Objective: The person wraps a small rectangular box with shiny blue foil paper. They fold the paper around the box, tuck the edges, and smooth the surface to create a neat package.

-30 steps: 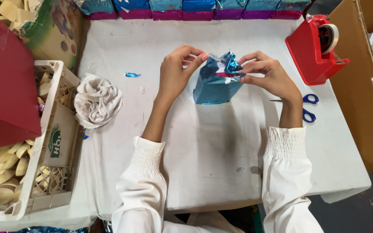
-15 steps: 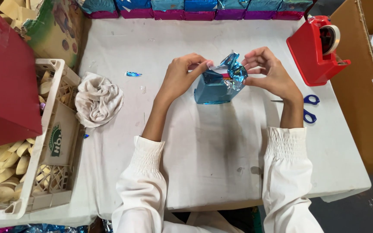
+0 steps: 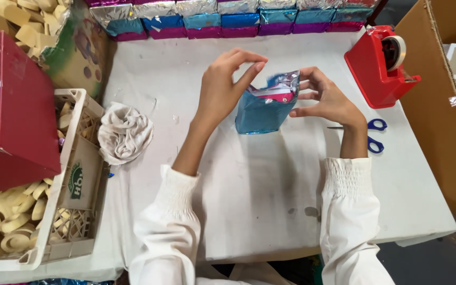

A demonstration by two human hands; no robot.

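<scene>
1. The blue foil-wrapped box (image 3: 262, 111) stands on the counter (image 3: 249, 211) near the middle, somewhat toward the far edge, with its foil top gaping and a pink edge showing inside.
2. The left hand (image 3: 222, 87) rests against the box's left upper corner, thumb and forefinger pinched together above the foil flap.
3. The right hand (image 3: 325, 100) cups the right side, fingers spread apart and pressing the silver flap inward.
4. The foil looks thin, crinkly and slippery; it likely tears or creases if pulled hard, so light pinches at the flap edges suit it.
5. The box beneath seems light and fairly stiff; holding its side walls would steady it.
6. A red tape dispenser (image 3: 381, 66) sits by the far right corner, blue-handled scissors (image 3: 370, 134) near the right edge, and a crumpled cloth (image 3: 125, 132) toward the left edge.
</scene>
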